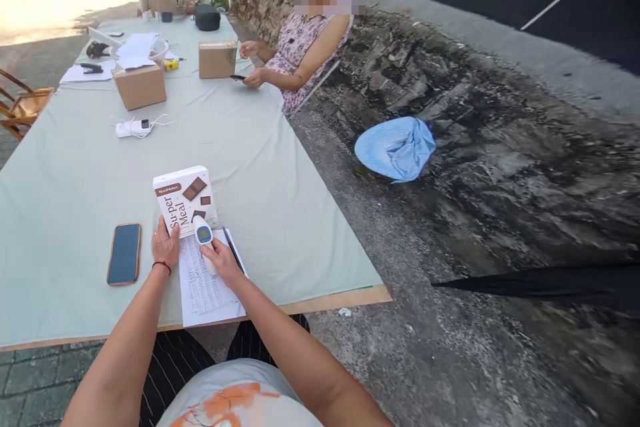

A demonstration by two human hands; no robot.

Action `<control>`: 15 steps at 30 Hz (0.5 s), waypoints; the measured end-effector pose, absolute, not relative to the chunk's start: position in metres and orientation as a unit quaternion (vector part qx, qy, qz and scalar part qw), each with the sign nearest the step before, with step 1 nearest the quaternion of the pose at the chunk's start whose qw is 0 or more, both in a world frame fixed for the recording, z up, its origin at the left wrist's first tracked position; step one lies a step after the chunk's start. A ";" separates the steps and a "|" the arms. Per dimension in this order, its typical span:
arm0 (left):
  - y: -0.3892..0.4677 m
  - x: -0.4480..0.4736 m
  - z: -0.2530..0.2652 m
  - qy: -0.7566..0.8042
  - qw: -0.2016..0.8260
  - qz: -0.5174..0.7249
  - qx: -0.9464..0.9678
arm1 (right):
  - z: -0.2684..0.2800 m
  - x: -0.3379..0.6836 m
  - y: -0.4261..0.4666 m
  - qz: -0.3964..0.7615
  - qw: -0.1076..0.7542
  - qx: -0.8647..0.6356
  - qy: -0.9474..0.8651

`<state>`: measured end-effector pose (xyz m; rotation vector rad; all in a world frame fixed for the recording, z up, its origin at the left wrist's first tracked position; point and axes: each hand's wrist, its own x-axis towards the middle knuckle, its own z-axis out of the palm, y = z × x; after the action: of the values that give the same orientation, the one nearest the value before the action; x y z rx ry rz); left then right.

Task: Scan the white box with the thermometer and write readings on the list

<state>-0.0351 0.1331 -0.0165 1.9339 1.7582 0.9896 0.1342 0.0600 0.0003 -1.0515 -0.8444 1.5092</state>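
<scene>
My left hand [165, 242] is closed on the lower left edge of a white box [175, 203] printed "Su-per Meal" with chocolate pieces, tilted up over the table. In my right hand [221, 260] is a white handheld device with a small blue-rimmed screen [204, 234], which looks like an infrared thermometer. Its head is in front of the box's lower right corner; whether they touch I cannot tell. Below my hands lie printed sheets [203, 290], with a dark pen [233, 248] along their right side. A phone [124, 253] lies left of my left hand.
A pale green cloth covers the long table [280, 227]. Farther along are a white device with a cord [133, 127], two cardboard boxes [140, 88] and papers [136, 50]. One person sits at the right side, another at the far end. A blue hat [395, 149] lies against the stone wall.
</scene>
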 end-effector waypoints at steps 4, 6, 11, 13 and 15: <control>0.133 -0.034 -0.017 0.615 0.176 0.357 0.680 | 0.001 0.135 0.057 0.636 0.533 -0.431 -0.355; 0.131 -0.033 -0.019 0.615 0.180 0.359 0.678 | 0.001 0.136 0.055 0.627 0.538 -0.433 -0.360; 0.128 -0.030 -0.024 0.620 0.179 0.362 0.673 | 0.002 0.139 0.050 0.621 0.539 -0.444 -0.356; 0.128 -0.030 -0.027 0.618 0.178 0.362 0.674 | 0.002 0.141 0.050 0.633 0.529 -0.442 -0.352; 0.128 -0.030 -0.029 0.621 0.178 0.363 0.671 | 0.002 0.142 0.049 0.642 0.525 -0.438 -0.348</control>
<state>-0.0298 0.1275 -0.0291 1.8996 1.7569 1.0284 0.1423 0.0494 0.0024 -1.0480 -0.8314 1.5350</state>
